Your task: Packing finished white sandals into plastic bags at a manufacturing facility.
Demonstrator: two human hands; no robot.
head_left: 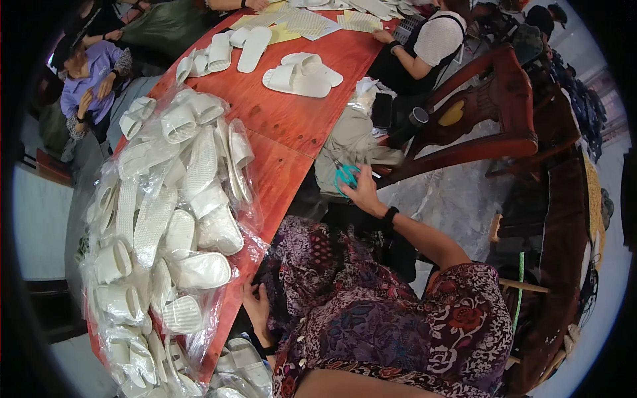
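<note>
My right hand (363, 192) is closed on the teal handles of a pair of scissors (346, 175), beyond my lap to the right. The dark blades lie over a khaki cloth (330, 149) beside the table edge. At the table's near edge, my left hand (257, 306) rests with its fingers loosely extended, and I see nothing in it. To its left, a large heap of white slippers (154, 222) in clear plastic bags covers the red wooden table (279, 149). More bagged slippers (244, 361) sit below the table edge, near my left wrist.
Loose white slippers (302, 78) and yellow and white sheets (305, 25) lie farther up the table. A carved wooden chair (491, 113) stands at right, near a dark phone (381, 110) and a dark cup (418, 116). Other people sit across at left and far right.
</note>
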